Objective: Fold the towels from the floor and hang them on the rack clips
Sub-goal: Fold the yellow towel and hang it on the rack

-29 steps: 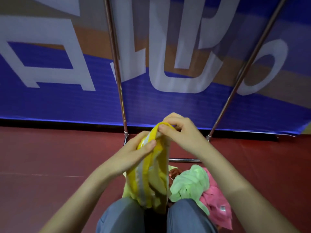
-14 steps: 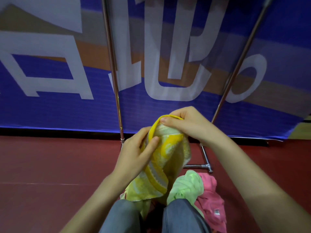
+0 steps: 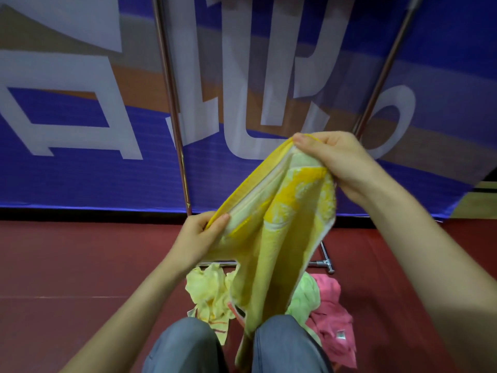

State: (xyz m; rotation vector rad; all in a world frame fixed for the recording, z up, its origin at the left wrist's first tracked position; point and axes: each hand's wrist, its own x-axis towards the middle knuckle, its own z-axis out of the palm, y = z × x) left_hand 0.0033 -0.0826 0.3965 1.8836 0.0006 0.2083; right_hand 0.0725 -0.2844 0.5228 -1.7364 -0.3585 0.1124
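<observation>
A yellow patterned towel (image 3: 282, 224) hangs between my hands, its bound edge stretched taut on a slant. My left hand (image 3: 199, 238) pinches the lower end of that edge. My right hand (image 3: 333, 160) grips the upper end, higher and to the right. The towel's lower part drops between my knees. On the red floor lie a pale yellow towel (image 3: 209, 292), a light green towel (image 3: 306, 297) and a pink towel (image 3: 333, 316). The rack's two metal poles (image 3: 172, 103) rise behind; its clips are out of view.
The rack's base bar (image 3: 320, 263) runs across the floor just beyond the heap. A blue banner (image 3: 80, 170) with large white letters stands right behind the rack. Red floor (image 3: 67, 265) spreads to both sides. My knees in grey trousers (image 3: 185, 345) fill the bottom edge.
My hands have drawn apart along the yellow towel's edge: the right one rose up and to the right, the left one dropped lower. The bunched towel now spreads open.
</observation>
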